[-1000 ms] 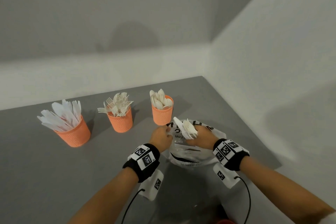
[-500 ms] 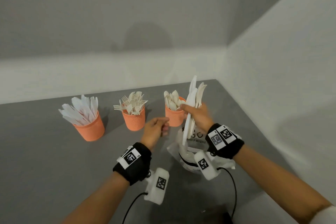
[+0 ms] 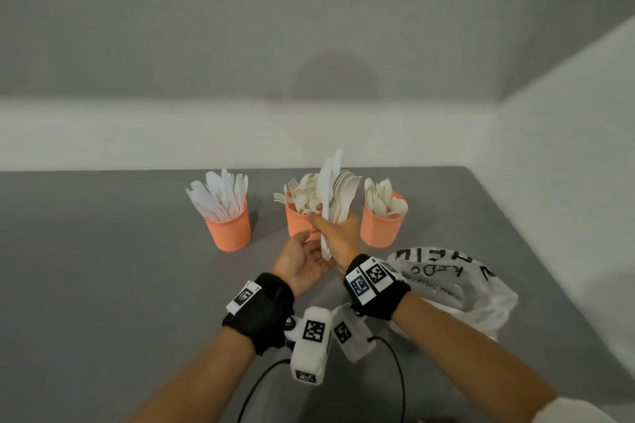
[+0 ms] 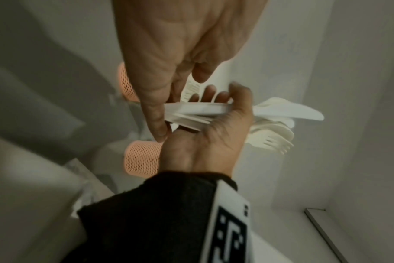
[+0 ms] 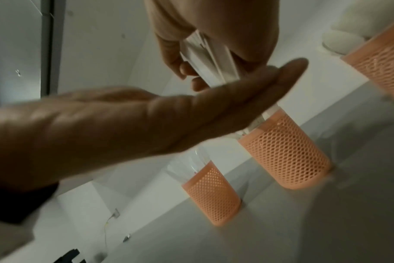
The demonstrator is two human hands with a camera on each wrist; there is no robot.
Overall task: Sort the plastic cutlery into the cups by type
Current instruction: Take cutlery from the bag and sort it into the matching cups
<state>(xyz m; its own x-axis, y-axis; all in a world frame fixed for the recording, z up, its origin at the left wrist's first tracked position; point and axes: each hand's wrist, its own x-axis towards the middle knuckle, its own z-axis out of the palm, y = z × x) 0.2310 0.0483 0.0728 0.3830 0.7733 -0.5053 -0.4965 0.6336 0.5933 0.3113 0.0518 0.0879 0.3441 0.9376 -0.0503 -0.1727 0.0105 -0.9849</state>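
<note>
The near edge of the grey table (image 3: pixel 103 285) is cut off by the frame. The plastic bag (image 3: pixel 481 292) lies crumpled at the near right, its print only partly readable. The left hand (image 3: pixel 302 261) is open, palm up, its fingers (image 4: pixel 156 121) touching the lower ends of the cutlery bundle (image 3: pixel 331 196). The right hand (image 3: pixel 338 233) grips this bundle upright, fingers curled around the handles. The wrist views are blurred; the bundle seems to mix knives and forks. Behind the hands, partly hidden, stands the fork cup (image 3: pixel 297 223). The knife cup (image 3: pixel 228 230) stands to the left, the spoon cup (image 3: pixel 381 228) to the right
</note>
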